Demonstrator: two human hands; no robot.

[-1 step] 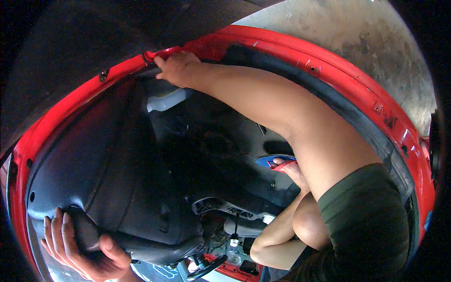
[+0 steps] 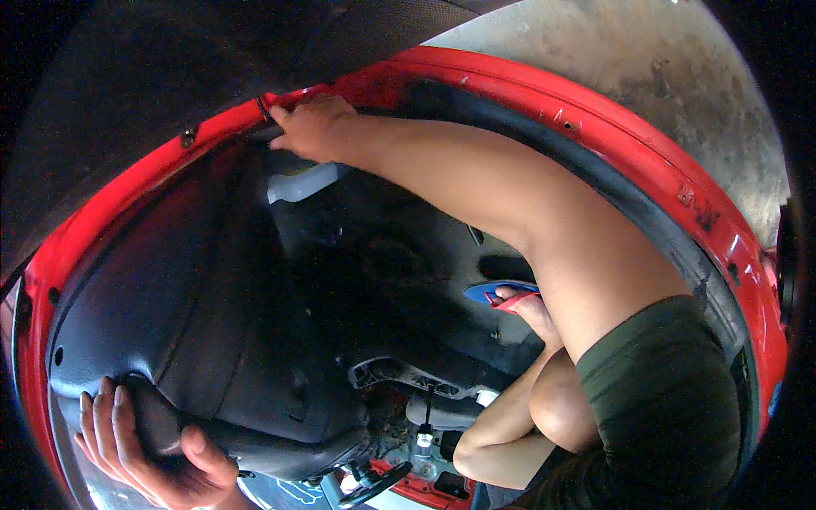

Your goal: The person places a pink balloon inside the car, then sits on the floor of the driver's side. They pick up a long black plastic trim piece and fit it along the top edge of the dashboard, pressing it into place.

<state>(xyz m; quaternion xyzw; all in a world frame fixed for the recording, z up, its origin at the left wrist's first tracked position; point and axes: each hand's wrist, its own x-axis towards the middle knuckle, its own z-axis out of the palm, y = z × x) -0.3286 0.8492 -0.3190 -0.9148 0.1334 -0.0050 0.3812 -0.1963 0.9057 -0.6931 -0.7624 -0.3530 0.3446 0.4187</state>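
A long black dashboard (image 2: 212, 280) fills the left side of a red car interior. My left hand (image 2: 157, 459) grips its raised hump at the lower left, with the thumb on one side and the fingers on the other. Across the cabin, my right hand (image 2: 316, 127) reaches to the dashboard's far end, beside the red door frame (image 2: 229, 123). Its thumb and a finger stretch apart toward a thin dark strip (image 2: 263, 108) at the frame's edge. The other fingers are partly hidden, and nothing shows clearly between them.
A grey plastic duct (image 2: 304, 183) shows under the dashboard's far end. A steering wheel (image 2: 374, 486), a gear lever (image 2: 425, 429) and the black console frame (image 2: 412, 378) are near the bottom. A foot in a blue sandal (image 2: 531, 308) is on the car floor. Concrete ground (image 2: 680, 85) lies outside.
My right hand has shifted slightly left along the red frame, its fingertips closer to the dark strip. The left hand stays where it was on the dashboard.
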